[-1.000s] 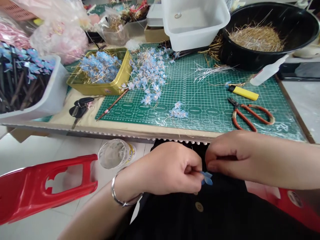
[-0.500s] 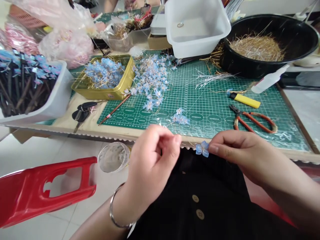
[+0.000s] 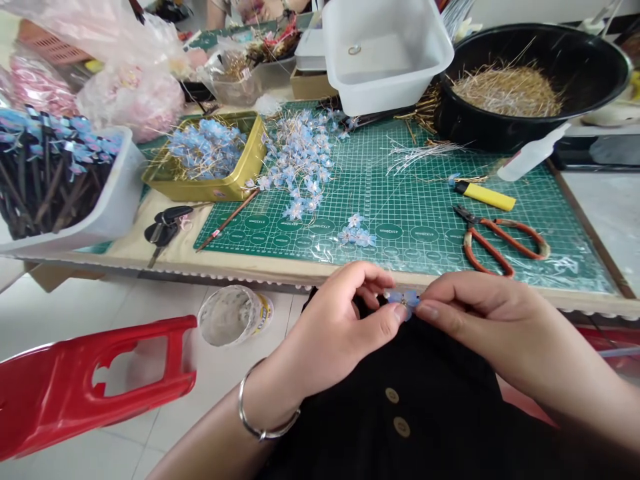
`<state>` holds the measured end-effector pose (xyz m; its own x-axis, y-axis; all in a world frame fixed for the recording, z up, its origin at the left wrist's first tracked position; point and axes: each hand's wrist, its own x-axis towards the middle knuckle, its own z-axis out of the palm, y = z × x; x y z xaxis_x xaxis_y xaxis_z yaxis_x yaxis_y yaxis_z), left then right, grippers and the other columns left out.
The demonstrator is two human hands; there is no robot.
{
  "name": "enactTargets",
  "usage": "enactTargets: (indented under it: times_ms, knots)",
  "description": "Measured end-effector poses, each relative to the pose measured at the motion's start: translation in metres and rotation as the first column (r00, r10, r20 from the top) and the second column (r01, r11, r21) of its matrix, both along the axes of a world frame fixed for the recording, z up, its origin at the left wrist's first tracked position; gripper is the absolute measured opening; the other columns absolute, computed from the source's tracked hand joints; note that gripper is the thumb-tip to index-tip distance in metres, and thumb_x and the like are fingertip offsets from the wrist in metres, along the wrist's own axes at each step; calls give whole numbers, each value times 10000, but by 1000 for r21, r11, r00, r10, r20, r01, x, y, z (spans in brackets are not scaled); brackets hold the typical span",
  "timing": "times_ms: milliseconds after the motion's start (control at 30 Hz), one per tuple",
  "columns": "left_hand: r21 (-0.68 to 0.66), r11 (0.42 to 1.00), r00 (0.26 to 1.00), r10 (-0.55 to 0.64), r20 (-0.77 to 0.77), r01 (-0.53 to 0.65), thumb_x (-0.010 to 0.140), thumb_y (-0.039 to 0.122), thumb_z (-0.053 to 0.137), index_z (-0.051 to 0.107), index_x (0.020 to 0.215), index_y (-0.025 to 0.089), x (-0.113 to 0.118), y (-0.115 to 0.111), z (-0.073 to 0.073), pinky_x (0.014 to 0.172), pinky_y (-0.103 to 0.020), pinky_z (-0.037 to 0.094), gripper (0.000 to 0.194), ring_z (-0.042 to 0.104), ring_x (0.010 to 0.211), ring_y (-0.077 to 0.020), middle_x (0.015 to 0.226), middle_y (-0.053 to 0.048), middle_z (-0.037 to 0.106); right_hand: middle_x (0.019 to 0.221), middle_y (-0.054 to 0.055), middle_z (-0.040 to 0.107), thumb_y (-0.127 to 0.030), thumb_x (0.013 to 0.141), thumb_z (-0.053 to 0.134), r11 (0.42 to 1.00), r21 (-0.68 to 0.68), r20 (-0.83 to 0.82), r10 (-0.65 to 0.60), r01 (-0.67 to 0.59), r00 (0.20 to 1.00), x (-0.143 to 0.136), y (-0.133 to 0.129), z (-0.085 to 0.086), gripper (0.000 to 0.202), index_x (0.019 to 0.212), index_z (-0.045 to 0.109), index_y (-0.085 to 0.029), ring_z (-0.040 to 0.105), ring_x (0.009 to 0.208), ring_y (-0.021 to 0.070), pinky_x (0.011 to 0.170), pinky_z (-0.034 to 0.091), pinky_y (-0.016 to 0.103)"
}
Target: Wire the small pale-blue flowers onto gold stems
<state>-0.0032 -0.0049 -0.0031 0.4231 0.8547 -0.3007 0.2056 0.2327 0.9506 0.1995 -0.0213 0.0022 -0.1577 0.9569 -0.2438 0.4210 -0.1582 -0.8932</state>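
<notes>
Pinching a small blue flower (image 3: 403, 298) between them, the left hand (image 3: 345, 327) and right hand (image 3: 475, 320) meet just below the near edge of the green cutting mat (image 3: 400, 193), over a black garment. Each grip is clamped on the flower, thumb and forefinger tips pressed to its petals. On the mat, a small cluster of blue flowers (image 3: 356, 233) lies just beyond the hands, orange-handled pliers (image 3: 495, 240) toward the mat's right side, and a gold tin (image 3: 210, 157) off its left edge.
</notes>
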Motion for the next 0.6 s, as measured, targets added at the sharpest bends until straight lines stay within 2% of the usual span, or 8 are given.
enactTargets:
  times_ms: [67,100,167,233,367,467,600]
  knots:
    - [78,996,999,-37,-7,38,865,280,720,638,1151,253,-2,-1,0,676,-214,443,299,572,965,-142,1166,-16,595,606,-35,637,-493,866,687,1000,7,-9,27,-27,1000,0,-1,0,311,657,710,-265,541,565,116,482,393,213]
    - [68,995,997,-72,18,71,880,277,700,647,1140,249,-2,-1,0,670,-218,446,267,575,934,-138,1151,-17,602,610,-36,643,-482,872,681,999,14,-4,41,-41,999,0,-1,0,309,654,707,-265,548,570,116,489,395,214]
    - [5,993,991,-116,70,116,922,311,651,664,1069,227,-3,-2,-2,641,-217,443,169,560,794,-110,971,4,629,620,-38,657,-454,880,668,996,52,39,76,-78,996,0,-2,1,289,662,711,-268,562,574,117,500,403,218]
    - [-36,992,990,-117,73,120,943,338,628,670,1018,214,-3,-3,-3,622,-204,433,151,528,699,-88,804,34,610,595,-43,643,-429,877,654,986,109,123,115,-129,986,-1,-3,2,250,692,717,-273,546,538,117,477,392,224]
    - [-12,991,991,-132,23,132,930,286,647,682,970,199,-2,-4,5,631,-178,431,101,567,718,-72,829,48,680,599,-52,644,-384,872,636,964,202,244,124,-176,962,1,-3,5,171,761,717,-282,554,515,120,462,400,231]
    - [22,986,985,-165,-55,167,932,282,641,694,956,202,-2,-4,13,638,-182,436,99,592,731,-76,840,56,708,690,-59,709,-340,904,617,960,217,212,130,-176,969,1,-3,7,171,779,725,-294,643,604,119,542,458,227]
    - [87,976,966,-182,-186,200,964,357,596,710,962,220,-3,-3,17,671,-214,438,179,611,767,-103,849,50,715,673,-54,714,-321,912,604,966,212,204,107,-150,973,0,-2,8,227,720,719,-283,655,608,124,541,464,232]
